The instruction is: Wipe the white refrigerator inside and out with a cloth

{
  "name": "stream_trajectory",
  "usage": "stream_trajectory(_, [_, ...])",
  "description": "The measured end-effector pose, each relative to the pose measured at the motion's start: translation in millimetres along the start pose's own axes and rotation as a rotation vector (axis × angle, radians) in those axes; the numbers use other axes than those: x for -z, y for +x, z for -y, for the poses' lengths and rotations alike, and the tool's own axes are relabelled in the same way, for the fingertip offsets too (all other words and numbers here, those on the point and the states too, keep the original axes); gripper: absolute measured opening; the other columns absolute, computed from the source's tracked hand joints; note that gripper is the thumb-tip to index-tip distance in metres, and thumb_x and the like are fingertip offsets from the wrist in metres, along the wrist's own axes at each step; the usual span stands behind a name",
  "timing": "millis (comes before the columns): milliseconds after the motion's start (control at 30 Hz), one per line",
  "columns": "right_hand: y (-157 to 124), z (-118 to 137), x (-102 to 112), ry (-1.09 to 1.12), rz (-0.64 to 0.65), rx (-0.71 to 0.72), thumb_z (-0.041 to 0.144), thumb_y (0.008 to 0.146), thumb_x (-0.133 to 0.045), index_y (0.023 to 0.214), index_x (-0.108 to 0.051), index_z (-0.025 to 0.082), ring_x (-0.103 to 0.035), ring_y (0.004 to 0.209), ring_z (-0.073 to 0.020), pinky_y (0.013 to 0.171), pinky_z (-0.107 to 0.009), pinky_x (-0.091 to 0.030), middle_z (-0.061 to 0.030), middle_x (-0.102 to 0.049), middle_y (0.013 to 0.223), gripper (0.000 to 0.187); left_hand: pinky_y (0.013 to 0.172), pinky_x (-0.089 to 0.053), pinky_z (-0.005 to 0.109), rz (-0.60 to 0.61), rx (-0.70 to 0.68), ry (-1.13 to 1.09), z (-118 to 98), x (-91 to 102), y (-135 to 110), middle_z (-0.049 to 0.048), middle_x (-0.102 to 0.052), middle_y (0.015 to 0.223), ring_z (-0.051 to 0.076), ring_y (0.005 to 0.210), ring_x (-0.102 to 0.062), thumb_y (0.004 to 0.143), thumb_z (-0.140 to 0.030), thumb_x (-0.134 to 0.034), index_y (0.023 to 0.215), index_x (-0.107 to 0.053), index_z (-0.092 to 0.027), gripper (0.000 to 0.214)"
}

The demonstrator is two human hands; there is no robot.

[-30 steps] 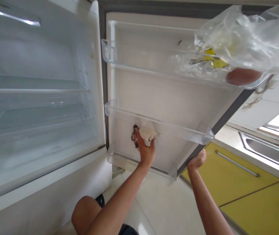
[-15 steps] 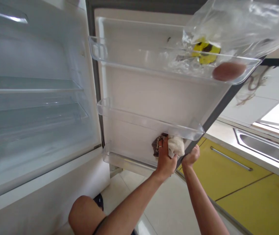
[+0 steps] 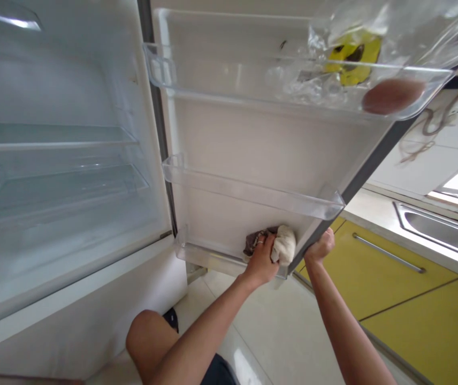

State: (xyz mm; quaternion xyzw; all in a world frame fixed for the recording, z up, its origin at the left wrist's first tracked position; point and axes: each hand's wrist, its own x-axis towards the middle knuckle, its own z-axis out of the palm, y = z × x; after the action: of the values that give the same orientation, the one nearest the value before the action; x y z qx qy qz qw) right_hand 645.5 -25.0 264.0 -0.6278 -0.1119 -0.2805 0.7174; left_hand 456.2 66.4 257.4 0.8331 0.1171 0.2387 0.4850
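Note:
My left hand (image 3: 261, 263) is closed on a crumpled cloth (image 3: 284, 245), part cream and part dark patterned, and presses it to the inner panel of the open fridge door (image 3: 249, 139). The cloth lies just above the lowest door shelf (image 3: 208, 258) and below the clear middle shelf (image 3: 249, 191). A ring shows on one finger. My right hand (image 3: 320, 246) is wrapped round the free edge of the door, low down; its fingertips are hidden behind the edge.
The fridge interior (image 3: 52, 176) with glass shelves lies on the left. A clear plastic bag with a yellow label (image 3: 359, 56) and a brownish oval thing (image 3: 393, 96) are at the top door shelf. Yellow cabinets (image 3: 377, 267) and a steel sink (image 3: 445, 230) stand on the right.
My left hand and the cloth have slid slightly left and down along the door panel. The right hand keeps its grip on the door edge. The view has shifted a little.

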Motion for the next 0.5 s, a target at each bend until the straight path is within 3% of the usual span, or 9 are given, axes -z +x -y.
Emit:
stream_trajectory(100, [1,-1,-1,-0.001,-0.005,0.013,0.063,0.083,-0.047,0.066,-0.044,0.026,-0.037,0.067,-0.015,0.064,-0.033,-0.035,0.0038,-0.041,0.068,0.041,0.123,-0.044,0.047,0.098,0.029,0.034,7,13.0,3,0.0158,-0.061,0.143,0.031,0.136,-0.059,0.078,-0.006,-0.063,0.142,-0.059,-0.019,0.066])
stream_trajectory(300, [5,-5,-3,-0.003,-0.005,0.038,0.062,0.087,-0.047,0.064,-0.039,0.027,-0.033,0.064,-0.015,0.058,-0.033,-0.031,0.0036,-0.035,0.066,0.042,0.117,-0.048,0.044,0.082,0.026,0.081,15,41.3,-2,0.0135,-0.065,0.136,0.031,0.132,-0.061,0.076,-0.006,-0.062,0.136,-0.064,-0.021,0.062])
stream_trajectory(400, [9,-5,-6,-0.002,-0.006,0.042,0.056,0.084,-0.048,0.062,-0.037,0.028,-0.031,0.063,-0.0154,0.057,-0.034,-0.028,0.0033,-0.033,0.064,0.038,0.12,-0.046,0.046,-0.043,0.019,0.093,20,67.0,-14,0.0147,-0.064,0.139,0.031,0.135,-0.06,0.076,-0.006,-0.062,0.141,-0.062,-0.02,0.066])
stream_trajectory(500, [12,-6,-9,0.001,-0.005,0.038,0.055,0.081,-0.049,0.058,-0.036,0.029,-0.028,0.063,-0.0155,0.057,-0.035,-0.026,0.0036,-0.031,0.062,0.036,0.124,-0.043,0.046,-0.262,-0.01,0.017,26,96.7,-29,0.0159,-0.064,0.142,0.03,0.139,-0.059,0.075,-0.005,-0.062,0.144,-0.061,-0.019,0.07])
